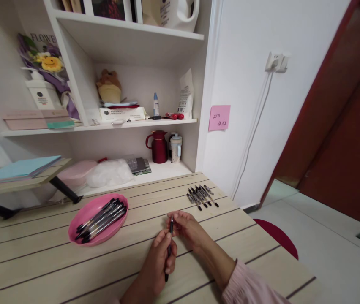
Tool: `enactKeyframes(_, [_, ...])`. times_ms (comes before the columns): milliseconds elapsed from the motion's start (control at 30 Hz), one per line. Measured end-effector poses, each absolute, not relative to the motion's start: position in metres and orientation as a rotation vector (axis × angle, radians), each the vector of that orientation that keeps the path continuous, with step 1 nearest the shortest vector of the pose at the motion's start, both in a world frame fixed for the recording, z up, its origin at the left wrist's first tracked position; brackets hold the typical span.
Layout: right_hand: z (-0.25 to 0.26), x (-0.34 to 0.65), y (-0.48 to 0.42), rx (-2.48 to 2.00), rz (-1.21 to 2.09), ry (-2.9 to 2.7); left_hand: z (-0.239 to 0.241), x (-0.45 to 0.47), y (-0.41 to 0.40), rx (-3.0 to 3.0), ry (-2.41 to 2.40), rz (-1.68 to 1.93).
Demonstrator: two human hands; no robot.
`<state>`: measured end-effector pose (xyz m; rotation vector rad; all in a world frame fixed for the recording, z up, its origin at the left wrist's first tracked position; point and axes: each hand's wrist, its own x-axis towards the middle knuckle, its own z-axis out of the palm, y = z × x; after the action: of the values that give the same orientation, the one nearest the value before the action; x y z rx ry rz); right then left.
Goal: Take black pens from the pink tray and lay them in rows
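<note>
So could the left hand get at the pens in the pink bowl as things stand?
Likely yes: the pink bowl holding the pens is uncovered, with only tabletop between; but the left hand grips a black pen, which it may need to release first.

Slim black pen [169,250], 6 o'clock: partly covered by left hand [159,259]; end by right hand [189,229] too tiny to make out. Clear-and-black plastic pens [105,218], 8 o'clock, overlap in pink oval bowl [115,228], no count. Clear-and-black pen pieces [200,197], 5 o'clock, blurry. White plastic jug [183,19], 12 o'clock, cut by top edge. Pink square paper note [219,118], 2 o'clock: lower handwriting illegible. Pink gathered sleeve [248,285], 5 o'clock, cut by bottom edge.
</note>
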<state>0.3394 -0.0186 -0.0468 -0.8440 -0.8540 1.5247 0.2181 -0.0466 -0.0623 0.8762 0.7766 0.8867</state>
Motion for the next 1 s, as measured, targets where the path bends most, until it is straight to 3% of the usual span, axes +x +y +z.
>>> enactKeyframes(1000, [-0.0542, 0.3386, -0.0166, -0.782, 1.563, -0.812, -0.0618, 0.2181, -0.0470, 0.874, 0.778, 0.883])
